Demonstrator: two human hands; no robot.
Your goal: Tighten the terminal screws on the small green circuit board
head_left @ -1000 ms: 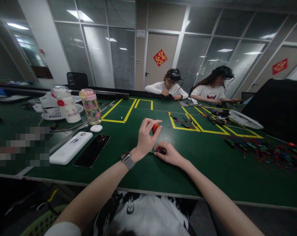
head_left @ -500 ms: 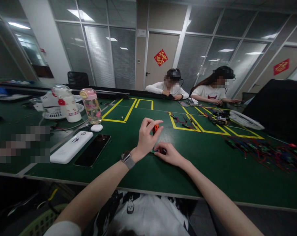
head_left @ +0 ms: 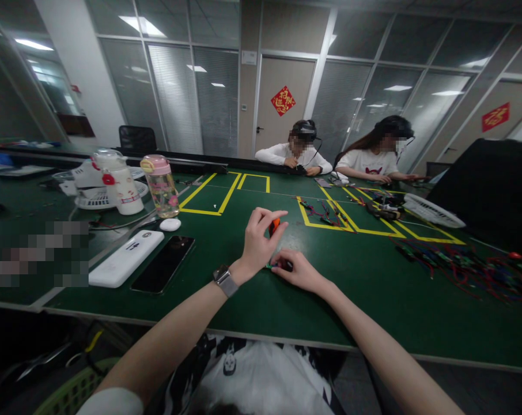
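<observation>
My left hand (head_left: 259, 239), with a watch (head_left: 224, 279) on its wrist, is raised over the middle of the green table. Its fingers are closed around an orange-and-black handle (head_left: 274, 226) that looks like a screwdriver's; the shaft is hidden behind the hand. Just below and to the right, my right hand (head_left: 299, 270) rests on the tabletop, its fingertips pinching a small green part (head_left: 268, 266), perhaps a circuit board. Most of that part is covered by my fingers, and I cannot tell whether the tool touches it.
A phone (head_left: 163, 264), a white power bank (head_left: 127, 259), a white case (head_left: 170, 225) and a pink-lidded bottle (head_left: 161, 187) are on the left. Tangled wired boards (head_left: 472, 268) lie right, beyond yellow tape (head_left: 330, 227). Two people sit across the table.
My hands and the things they hold stay almost still. Across the table, the co-workers' heads and hands shift slightly.
</observation>
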